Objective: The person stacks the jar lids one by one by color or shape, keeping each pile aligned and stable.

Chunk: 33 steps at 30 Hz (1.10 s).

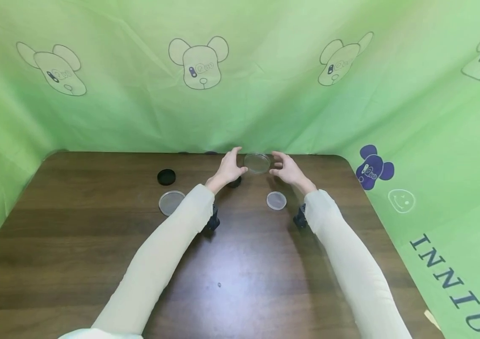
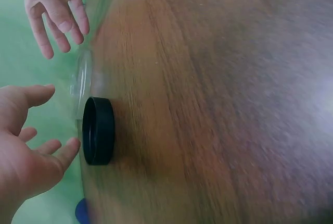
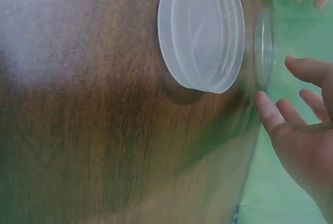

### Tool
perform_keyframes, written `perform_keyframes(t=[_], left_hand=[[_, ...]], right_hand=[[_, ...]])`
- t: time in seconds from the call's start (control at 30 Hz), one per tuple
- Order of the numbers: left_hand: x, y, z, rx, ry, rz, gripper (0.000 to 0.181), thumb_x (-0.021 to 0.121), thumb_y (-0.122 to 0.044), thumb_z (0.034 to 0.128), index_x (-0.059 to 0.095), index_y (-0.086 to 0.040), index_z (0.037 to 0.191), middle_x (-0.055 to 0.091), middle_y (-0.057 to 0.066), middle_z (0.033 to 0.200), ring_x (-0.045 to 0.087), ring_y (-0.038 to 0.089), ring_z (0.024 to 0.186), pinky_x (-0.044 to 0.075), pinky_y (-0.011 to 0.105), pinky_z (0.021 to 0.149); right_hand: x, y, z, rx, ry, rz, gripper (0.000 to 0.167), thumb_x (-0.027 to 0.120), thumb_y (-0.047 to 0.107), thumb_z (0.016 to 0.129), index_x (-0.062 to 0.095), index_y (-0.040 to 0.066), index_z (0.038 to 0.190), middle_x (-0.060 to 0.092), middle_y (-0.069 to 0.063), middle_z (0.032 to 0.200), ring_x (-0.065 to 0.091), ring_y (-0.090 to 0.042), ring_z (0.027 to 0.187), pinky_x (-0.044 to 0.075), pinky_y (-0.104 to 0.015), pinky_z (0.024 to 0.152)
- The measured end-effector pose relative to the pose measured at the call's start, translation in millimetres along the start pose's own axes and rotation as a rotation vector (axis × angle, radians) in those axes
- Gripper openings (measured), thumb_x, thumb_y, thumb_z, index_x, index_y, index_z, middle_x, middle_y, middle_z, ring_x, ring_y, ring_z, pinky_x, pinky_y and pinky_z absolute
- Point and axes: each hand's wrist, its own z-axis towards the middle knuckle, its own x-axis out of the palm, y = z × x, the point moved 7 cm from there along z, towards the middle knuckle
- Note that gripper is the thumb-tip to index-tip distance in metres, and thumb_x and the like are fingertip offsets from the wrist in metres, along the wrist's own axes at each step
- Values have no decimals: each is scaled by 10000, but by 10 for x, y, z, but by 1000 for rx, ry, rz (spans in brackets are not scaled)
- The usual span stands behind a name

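A clear, round, shallow dish [image 1: 257, 163] lies at the back of the table, between my two hands. On its left is my left hand [image 1: 228, 168], thumb and fingers spread, the thumb close to the rim. My right hand [image 1: 287, 170] is at its other side with loosely bent fingers and nothing in its grasp; in the right wrist view a fingertip is near the dish [image 3: 264, 47], and I cannot tell whether it touches. A black round lid [image 2: 99, 131] sits below my left hand. Nearer than my right hand lies a smaller translucent round lid [image 1: 276, 200].
Toward the left are another black round lid [image 1: 166, 177] and a clear round dish [image 1: 171, 202], partly behind my left sleeve. The brown wooden table [image 1: 240, 292] ends at a green printed cloth [image 1: 265, 108] along the back and sides.
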Motion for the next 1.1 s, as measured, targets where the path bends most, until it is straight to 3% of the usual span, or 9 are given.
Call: perform_keyframes(t=[0.2,0.47,0.67,1.1], left_hand=[[24,67,30,-45,18,-8,716,696,-79,883,304,-33,1480,414,205,1439,372,323,1330,348,396,1071],[53,-12,203,-29,25,48,740,722,-81,851,319,-12,1467,443,209,1403,385,328,1306,332,364,1076],[156,2,254,-68,52,79,766,752,-90,828,328,2,1460,430,204,1417,365,335,1320,312,350,1091],[224,37,314,-120,9,76,689,755,-56,818,415,27,1411,463,210,1360,390,341,1286,321,346,1076]], right_hand=[[58,9,39,12,19,40,683,585,-87,885,249,-58,1479,321,-320,1446,386,-465,1288,373,-490,1043],[48,-14,137,40,16,79,684,583,-104,880,250,-63,1477,313,-315,1451,389,-466,1285,380,-484,1039],[105,-62,183,86,41,63,704,611,-69,876,258,-40,1484,316,-289,1462,370,-433,1309,375,-468,1047],[170,-67,264,101,45,58,684,596,-72,891,233,-101,1470,311,-272,1486,411,-418,1284,406,-446,1022]])
